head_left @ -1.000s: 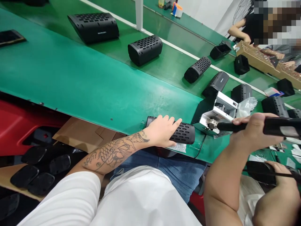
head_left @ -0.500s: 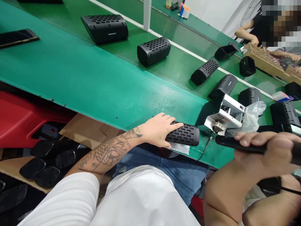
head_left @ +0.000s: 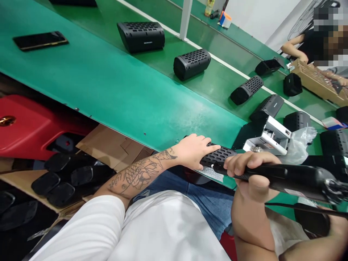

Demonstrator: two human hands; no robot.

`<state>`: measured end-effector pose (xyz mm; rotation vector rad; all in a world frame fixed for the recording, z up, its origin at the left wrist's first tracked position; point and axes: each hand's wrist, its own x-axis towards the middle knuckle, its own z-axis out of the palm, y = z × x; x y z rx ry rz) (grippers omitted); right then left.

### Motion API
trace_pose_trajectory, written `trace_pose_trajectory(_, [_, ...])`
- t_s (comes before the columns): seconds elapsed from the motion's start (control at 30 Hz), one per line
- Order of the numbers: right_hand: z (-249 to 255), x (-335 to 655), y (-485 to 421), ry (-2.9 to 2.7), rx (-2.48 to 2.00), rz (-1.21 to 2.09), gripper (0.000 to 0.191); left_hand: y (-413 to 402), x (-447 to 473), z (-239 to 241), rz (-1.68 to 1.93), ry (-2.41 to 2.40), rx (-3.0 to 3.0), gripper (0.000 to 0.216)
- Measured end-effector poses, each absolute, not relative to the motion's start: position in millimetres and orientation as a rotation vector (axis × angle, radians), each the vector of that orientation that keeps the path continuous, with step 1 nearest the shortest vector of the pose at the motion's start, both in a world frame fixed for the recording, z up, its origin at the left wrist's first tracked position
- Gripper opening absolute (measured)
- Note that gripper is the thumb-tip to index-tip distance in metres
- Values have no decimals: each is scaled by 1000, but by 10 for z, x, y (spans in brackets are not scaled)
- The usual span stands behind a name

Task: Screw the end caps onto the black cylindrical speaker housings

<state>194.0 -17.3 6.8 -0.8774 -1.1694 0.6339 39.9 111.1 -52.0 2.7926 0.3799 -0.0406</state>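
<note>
A black perforated housing (head_left: pixel 216 155), like a speaker shell, lies at the near edge of the green bench (head_left: pixel 141 98). My left hand (head_left: pixel 193 150) presses on its left end, fingers over the top and thumb on the near side. My right hand (head_left: pixel 254 163) is wrapped around a black electric screwdriver (head_left: pixel 296 179), held almost level. The screwdriver's tip end reaches over the housing's near side; whether it touches is unclear. Bubble wrap (head_left: pixel 213 173) shows under the housing. Right of it stands a silver-and-black screw feeder (head_left: pixel 274 136), partly hidden by my right hand.
Several more black housings (head_left: pixel 192 64) stand along the strip behind. A phone (head_left: pixel 40 40) lies at far left, and a clear plastic bag (head_left: pixel 300 145) beside the feeder. Below left are a red stool (head_left: pixel 29 127) and a carton of black parts (head_left: pixel 59 194). Co-workers sit nearby.
My right hand has brought the screwdriver leftward from beside the feeder to over the housing. My left hand stays on the housing. The view has shifted slightly left.
</note>
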Motion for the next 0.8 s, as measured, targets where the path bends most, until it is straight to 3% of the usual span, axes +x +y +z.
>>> trace_pose_trajectory(0.63, [-67,1976,-158,-1326,-858,820,28,1107,398,-497,-11,367,2813,96])
trace_pose_trajectory(0.73, [43,2086,-174,-1274,-850,748,32,1098,391,-545,8,384,2828,96])
trace_pose_trajectory(0.8, [132,2310,-158,-1231,-847,507,37,1074,389,-565,17,396,2838,97])
